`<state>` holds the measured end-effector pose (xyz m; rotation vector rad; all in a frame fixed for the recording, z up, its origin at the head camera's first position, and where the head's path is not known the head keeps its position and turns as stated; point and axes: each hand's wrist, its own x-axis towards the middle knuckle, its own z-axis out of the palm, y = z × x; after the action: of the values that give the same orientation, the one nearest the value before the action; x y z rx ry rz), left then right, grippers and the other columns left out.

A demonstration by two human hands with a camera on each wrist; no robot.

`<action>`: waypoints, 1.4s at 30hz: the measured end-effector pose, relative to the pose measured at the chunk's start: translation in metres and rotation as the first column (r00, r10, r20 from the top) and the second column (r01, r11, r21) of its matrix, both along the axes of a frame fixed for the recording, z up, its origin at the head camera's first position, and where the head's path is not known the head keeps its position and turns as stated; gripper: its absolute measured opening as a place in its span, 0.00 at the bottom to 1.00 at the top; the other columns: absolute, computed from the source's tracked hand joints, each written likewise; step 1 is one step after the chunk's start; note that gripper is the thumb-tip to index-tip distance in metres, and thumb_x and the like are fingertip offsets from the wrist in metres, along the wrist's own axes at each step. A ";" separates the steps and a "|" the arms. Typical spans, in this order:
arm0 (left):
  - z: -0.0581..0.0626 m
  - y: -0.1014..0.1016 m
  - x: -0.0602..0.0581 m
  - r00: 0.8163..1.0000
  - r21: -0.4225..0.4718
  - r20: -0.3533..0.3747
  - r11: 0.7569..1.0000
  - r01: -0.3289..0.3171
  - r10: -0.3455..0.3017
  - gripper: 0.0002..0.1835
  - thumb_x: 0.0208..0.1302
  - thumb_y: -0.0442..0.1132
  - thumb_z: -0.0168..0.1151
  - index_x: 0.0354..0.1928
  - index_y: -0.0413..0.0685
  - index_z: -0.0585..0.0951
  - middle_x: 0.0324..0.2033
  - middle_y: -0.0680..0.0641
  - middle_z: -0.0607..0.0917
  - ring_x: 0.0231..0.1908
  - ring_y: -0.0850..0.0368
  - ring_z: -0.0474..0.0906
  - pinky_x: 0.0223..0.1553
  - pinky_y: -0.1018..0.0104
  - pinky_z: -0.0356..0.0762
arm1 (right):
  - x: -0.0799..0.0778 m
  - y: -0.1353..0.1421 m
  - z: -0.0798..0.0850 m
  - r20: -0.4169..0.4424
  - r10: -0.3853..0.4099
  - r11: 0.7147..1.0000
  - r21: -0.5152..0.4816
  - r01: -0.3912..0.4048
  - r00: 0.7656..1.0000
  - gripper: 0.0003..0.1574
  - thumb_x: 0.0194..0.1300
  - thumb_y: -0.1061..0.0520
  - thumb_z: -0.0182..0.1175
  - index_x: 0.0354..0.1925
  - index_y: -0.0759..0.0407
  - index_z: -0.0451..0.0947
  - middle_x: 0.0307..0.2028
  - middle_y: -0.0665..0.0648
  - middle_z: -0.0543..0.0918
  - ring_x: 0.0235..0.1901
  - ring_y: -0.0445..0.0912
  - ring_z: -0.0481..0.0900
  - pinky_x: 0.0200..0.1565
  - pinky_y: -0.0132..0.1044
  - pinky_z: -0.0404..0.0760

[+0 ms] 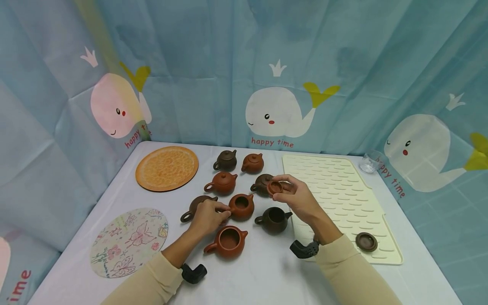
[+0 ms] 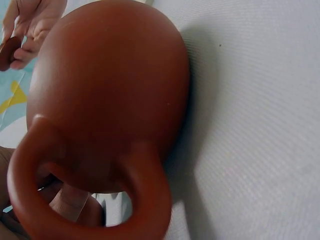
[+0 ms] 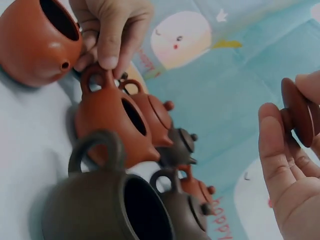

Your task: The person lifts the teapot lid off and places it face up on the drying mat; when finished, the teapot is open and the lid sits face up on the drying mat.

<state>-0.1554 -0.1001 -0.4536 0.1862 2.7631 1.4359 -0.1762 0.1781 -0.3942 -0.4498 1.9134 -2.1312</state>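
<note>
My left hand [image 1: 209,217] pinches the handle of a lidless reddish-brown teapot [image 1: 247,212], which stands on the white table. In my right hand [image 1: 301,199] is a reddish-brown teapot lid [image 1: 275,189], held by finger and thumb with its hollow underside facing the head camera. The right wrist view shows that lid [image 3: 298,112] edge-on. Nearer me stands another lidless reddish teapot [image 1: 228,249], which fills much of the left wrist view. A dark lidless teapot [image 1: 274,224] is below my right hand. A dark lidded teapot [image 1: 197,204] is partly hidden behind my left hand.
More lidded teapots, including a red one [image 1: 224,184] and a dark one [image 1: 226,161], stand farther back. At right lies a cream ridged mat [image 1: 328,186] bearing a dark lid [image 1: 366,242]. A clear glass [image 1: 370,163] is beyond it. Left are an orange-patterned round mat [image 1: 166,168] and a butterfly-patterned mat [image 1: 129,241].
</note>
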 end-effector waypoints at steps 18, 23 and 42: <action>0.001 0.000 0.001 1.000 0.007 0.022 1.000 -0.003 0.002 0.06 0.58 0.33 0.69 0.38 0.43 0.88 0.22 0.54 0.84 0.20 0.62 0.79 0.23 0.67 0.76 | 0.029 0.060 0.019 -0.249 -0.053 0.979 0.178 0.099 0.967 0.29 0.61 0.72 0.62 0.60 0.72 0.67 0.54 0.62 0.74 0.52 0.47 0.78 0.45 0.35 0.78; 0.003 0.000 0.001 1.000 -0.002 0.028 1.000 -0.006 0.006 0.06 0.58 0.34 0.69 0.38 0.44 0.88 0.23 0.54 0.83 0.21 0.62 0.79 0.23 0.67 0.75 | 0.033 0.079 0.018 -0.267 -0.084 0.971 0.194 0.139 0.960 0.29 0.61 0.73 0.62 0.60 0.72 0.67 0.52 0.59 0.77 0.51 0.46 0.78 0.46 0.35 0.78; 0.001 0.000 0.000 0.999 0.031 0.045 1.000 0.003 -0.004 0.06 0.60 0.33 0.68 0.38 0.42 0.88 0.22 0.53 0.83 0.22 0.61 0.80 0.24 0.67 0.77 | 0.045 0.152 -0.001 -0.262 -0.187 0.860 0.422 0.287 0.947 0.30 0.63 0.66 0.63 0.62 0.69 0.67 0.52 0.52 0.77 0.50 0.37 0.78 0.43 0.33 0.79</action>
<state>-0.1550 -0.0997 -0.4521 0.1577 2.7052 1.4641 -0.1314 0.3299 -0.3949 -0.3669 2.6227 -1.7204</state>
